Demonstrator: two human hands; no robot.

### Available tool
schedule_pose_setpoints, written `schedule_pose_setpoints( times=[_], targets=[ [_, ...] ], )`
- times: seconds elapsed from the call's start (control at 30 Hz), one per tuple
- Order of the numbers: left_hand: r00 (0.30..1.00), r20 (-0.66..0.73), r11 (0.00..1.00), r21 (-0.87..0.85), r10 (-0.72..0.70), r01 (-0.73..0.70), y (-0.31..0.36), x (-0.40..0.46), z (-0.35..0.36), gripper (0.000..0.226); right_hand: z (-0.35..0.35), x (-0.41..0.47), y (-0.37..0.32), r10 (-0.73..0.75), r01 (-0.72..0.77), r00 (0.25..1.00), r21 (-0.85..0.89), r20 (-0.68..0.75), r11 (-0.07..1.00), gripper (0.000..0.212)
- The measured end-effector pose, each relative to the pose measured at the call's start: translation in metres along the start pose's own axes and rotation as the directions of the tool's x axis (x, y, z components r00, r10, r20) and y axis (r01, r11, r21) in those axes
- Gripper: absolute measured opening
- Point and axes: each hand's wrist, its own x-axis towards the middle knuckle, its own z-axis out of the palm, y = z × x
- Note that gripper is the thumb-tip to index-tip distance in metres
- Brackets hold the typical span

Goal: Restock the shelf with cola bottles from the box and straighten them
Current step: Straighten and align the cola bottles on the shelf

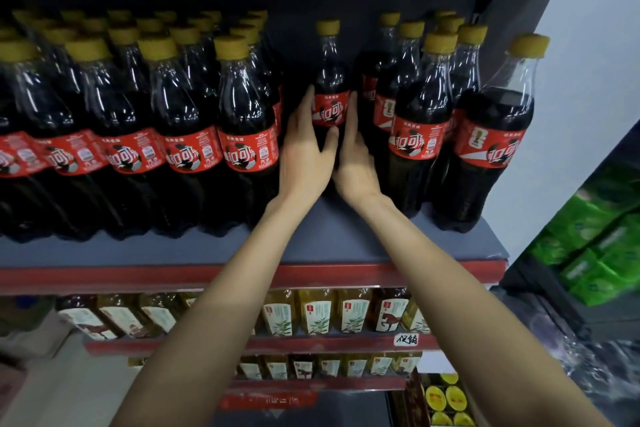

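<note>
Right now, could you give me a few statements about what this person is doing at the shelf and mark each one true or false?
1. Both hands are on one cola bottle set back in a gap in the row. True: the left hand and right hand flank its label.
2. The cola bottles have blue caps. False: the caps are yellow.
3. The shelf has a red front edge. True.
4. The held bottle lies on its side. False: it stands upright.
5. The shelf below holds green packs. False: it holds tea bottles; the green packs sit to the right.
</note>
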Motion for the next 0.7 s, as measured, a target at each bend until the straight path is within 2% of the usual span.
schedule_pose_setpoints(
  times=[0.03, 0.1, 0.17, 0.2, 0.27, 0.33, 0.47, 0.57, 0.7],
  targets=[
    [0.999, 0.009, 0.998, 0.04, 0.04, -0.04, 0.006, -0.009, -0.006, 0.063, 0.003, 0.005, 0.001, 0.01, -0.01, 1.0, 0.005, 0.014, 1.0, 0.085],
    [0.976, 0.017, 0.971, 0.103, 0.216, -0.216, 0.02, -0.033, -0.021, 0.056, 0.012, 0.014, 0.004, 0.011, -0.01, 0.999, -0.029, 0.035, 1.0, 0.074],
    [0.907, -0.035, 0.889, 0.22, 0.419, -0.402, 0.029, -0.052, -0.036, 0.048, 0.023, 0.023, 0.006, 0.004, 0.0, 0.999, -0.073, 0.047, 0.997, 0.059],
    [0.863, -0.083, 0.837, 0.303, 0.499, -0.455, 0.029, -0.057, -0.043, 0.045, 0.029, 0.026, 0.005, 0.006, -0.003, 0.999, -0.073, 0.048, 0.997, 0.059],
    [0.782, -0.18, 0.755, 0.457, 0.596, -0.47, 0.024, -0.056, -0.057, 0.041, 0.035, 0.034, -0.001, -0.001, 0.002, 1.0, -0.056, 0.014, 0.998, 0.076],
    [0.748, -0.238, 0.708, 0.582, 0.619, -0.401, 0.013, -0.051, -0.068, 0.04, 0.039, 0.04, -0.004, -0.039, 0.038, 0.999, -0.044, -0.012, 0.998, 0.091],
    [0.829, -0.196, 0.675, 0.689, 0.524, -0.264, -0.016, -0.051, -0.08, 0.054, 0.046, 0.052, -0.006, -0.032, 0.032, 0.999, -0.021, 0.017, 0.999, 0.09],
    [0.882, -0.099, 0.65, 0.714, 0.46, -0.259, -0.03, -0.055, -0.084, 0.069, 0.053, 0.058, -0.009, -0.017, 0.017, 1.0, -0.027, 0.008, 0.999, 0.087],
    [0.893, -0.074, 0.652, 0.711, 0.444, -0.265, -0.032, -0.054, -0.085, 0.074, 0.055, 0.06, -0.006, -0.005, 0.007, 0.999, -0.031, 0.051, 1.0, 0.085]
  ],
)
